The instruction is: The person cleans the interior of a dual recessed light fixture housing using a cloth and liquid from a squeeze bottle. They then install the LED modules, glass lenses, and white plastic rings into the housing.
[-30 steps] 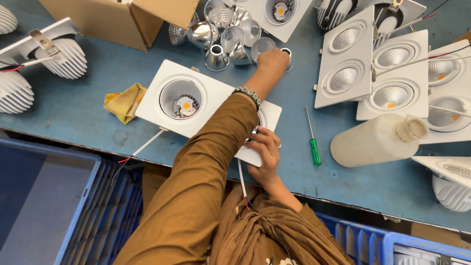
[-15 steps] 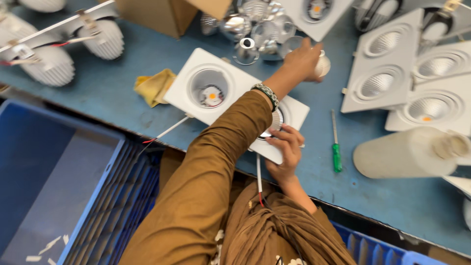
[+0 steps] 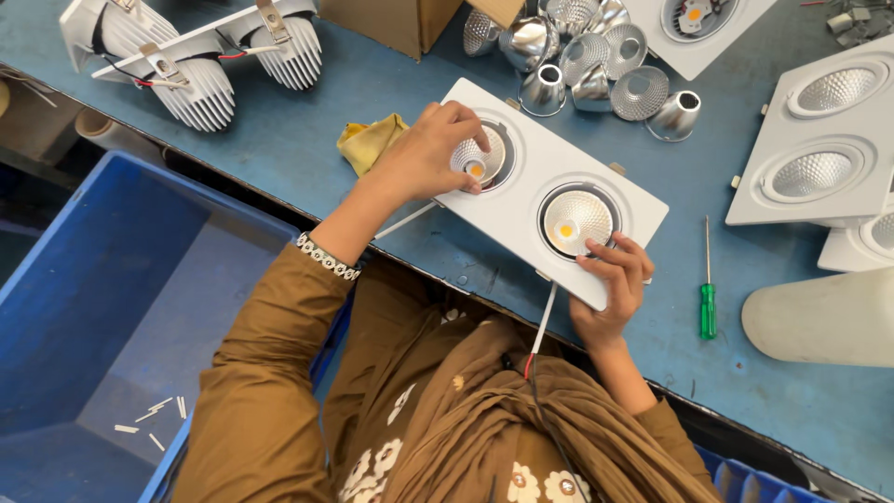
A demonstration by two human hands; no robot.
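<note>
White twin downlight frame (image 3: 540, 177) overhangs the table edge; left hand (image 3: 428, 149) grips a reflector (image 3: 477, 158), right hand (image 3: 610, 284) grasps its rim.

White rectangular twin downlight fitting (image 3: 535, 186) lying flat and slantwise on the blue surface (image 3: 372, 84), near edge overhanging, silver faceted reflector (image 3: 478, 156) tilted in its left opening, another reflector (image 3: 575, 220) seated in the right, amber centre.

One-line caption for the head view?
Left hand sets a silver reflector into a white twin lamp housing; right hand steadies its edge.

L hand (image 3: 424, 154) seats reflector (image 3: 478, 158), fixture (image 3: 549, 191).
</note>
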